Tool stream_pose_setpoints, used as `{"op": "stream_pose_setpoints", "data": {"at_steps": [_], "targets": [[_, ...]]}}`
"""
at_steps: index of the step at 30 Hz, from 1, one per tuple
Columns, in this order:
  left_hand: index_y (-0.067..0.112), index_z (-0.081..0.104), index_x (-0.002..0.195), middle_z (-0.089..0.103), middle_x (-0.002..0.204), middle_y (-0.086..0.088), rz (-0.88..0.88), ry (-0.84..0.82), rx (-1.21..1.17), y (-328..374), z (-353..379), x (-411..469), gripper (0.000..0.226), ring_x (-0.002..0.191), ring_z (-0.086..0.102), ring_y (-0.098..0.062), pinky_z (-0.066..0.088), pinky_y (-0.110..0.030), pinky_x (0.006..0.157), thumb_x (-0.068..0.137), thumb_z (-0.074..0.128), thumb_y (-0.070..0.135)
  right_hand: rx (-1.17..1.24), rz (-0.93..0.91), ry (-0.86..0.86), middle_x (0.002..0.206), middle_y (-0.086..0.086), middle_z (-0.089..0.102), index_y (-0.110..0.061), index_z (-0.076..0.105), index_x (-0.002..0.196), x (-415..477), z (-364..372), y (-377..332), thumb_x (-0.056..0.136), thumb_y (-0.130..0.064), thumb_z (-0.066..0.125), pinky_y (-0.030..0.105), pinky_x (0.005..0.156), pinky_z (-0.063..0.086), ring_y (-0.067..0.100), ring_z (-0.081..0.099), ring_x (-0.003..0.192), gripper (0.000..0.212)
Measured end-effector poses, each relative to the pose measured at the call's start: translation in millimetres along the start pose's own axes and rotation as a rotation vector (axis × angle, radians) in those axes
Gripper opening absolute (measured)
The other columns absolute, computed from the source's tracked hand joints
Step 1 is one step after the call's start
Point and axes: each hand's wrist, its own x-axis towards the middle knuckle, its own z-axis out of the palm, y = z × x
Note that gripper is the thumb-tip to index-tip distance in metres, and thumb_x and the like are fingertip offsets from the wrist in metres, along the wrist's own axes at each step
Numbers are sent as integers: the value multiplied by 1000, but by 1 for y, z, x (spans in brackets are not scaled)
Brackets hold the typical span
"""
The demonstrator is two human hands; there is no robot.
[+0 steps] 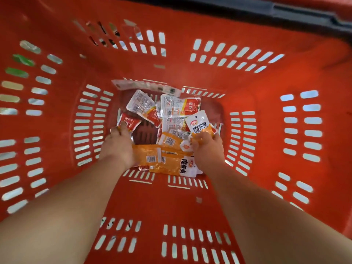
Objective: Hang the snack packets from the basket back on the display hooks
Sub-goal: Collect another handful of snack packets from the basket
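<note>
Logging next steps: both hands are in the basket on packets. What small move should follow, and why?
Probably lift both hands out: the left hand pinches a red packet, the right hand grips a white-and-orange packet, and no hooks show inside the red basket.

both hands reach deep into the red basket (190, 197): left hand (119, 147) pinches a red packet (128, 123), right hand (207, 147) grips an orange-and-white packet (199, 121).

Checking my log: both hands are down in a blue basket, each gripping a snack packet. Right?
No, the head view shows a red basket, not blue. The left hand and right hand are down in it, each gripping a snack packet.
</note>
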Motion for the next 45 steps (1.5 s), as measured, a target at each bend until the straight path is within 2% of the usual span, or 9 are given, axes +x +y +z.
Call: {"op": "stream_pose_setpoints", "data": {"at_steps": [3, 6, 9, 14, 19, 27, 36, 41, 45], "targets": [[14, 6, 162, 32, 156, -23, 23, 30, -106, 2, 4, 1, 138, 142, 40, -42, 41, -49, 116, 63, 98, 38, 48, 40, 52, 146, 4, 42, -34, 61, 111, -4, 4, -9, 95, -40, 70, 46, 100, 55, 26, 55, 120, 19], [20, 16, 158, 41, 149, -19, 91, 39, -176, 14, 7, -1, 128, 138, 44, -40, 44, -51, 112, 63, 98, 41, 194, 105, 123, 127, -1, 51, -31, 45, 128, -9, 12, -17, 77, -37, 89, 50, 97, 56, 25, 58, 114, 67], [22, 7, 163, 38, 154, -16, 107, -6, -239, 30, 11, -3, 135, 145, 38, -37, 42, -52, 113, 64, 98, 41, 389, 187, 162, 141, 0, 56, -31, 21, 155, -7, 17, -21, 67, -43, 94, 56, 105, 51, 30, 57, 130, 115], [29, -7, 165, 20, 168, -13, 144, -111, -141, 42, 11, -7, 138, 157, 17, -37, 28, -58, 120, 68, 79, 77, 605, 377, 115, 114, -3, 58, -21, 33, 140, 9, 8, -26, 85, -50, 79, 50, 99, 55, 28, 65, 113, 77], [33, 49, 143, 53, 143, -9, 17, 95, -543, 24, 12, 7, 63, 131, 51, -35, 48, -53, 107, 89, 73, 56, 689, 420, 72, 101, -7, 57, -20, 43, 127, 15, -1, -25, 81, -46, 85, 33, 77, 52, 14, 60, 88, 68], [40, 46, 143, 36, 147, -12, -319, 4, -654, 32, 17, 14, 88, 135, 45, -44, 47, -55, 110, 69, 89, 61, 710, 238, -32, 110, -11, 72, -36, 49, 128, 12, 7, -22, 90, -27, 78, 47, 81, 64, 18, 74, 97, 49], [49, 44, 144, 41, 135, -10, -186, -61, -662, 36, 22, -3, 81, 126, 53, -40, 49, -49, 108, 77, 87, 35, 386, 0, -226, 105, -7, 68, -43, 40, 126, -2, 15, -22, 102, -26, 59, 33, 66, 59, 17, 70, 88, 35], [49, 41, 149, 45, 135, -11, -113, -116, -636, 31, 18, -1, 81, 120, 57, -37, 50, -46, 107, 81, 84, 32, 284, -64, -287, 121, 0, 68, -39, 40, 143, -1, 11, -27, 102, -25, 58, 48, 86, 61, 24, 69, 101, 47], [51, 50, 136, 56, 125, -9, -62, -143, -699, 27, 17, -3, 72, 103, 66, -32, 58, -45, 96, 73, 83, 35, 231, -90, -312, 143, 6, 45, -41, 29, 156, -2, 12, -29, 103, -21, 55, 25, 68, 54, 19, 56, 108, 62]]}}
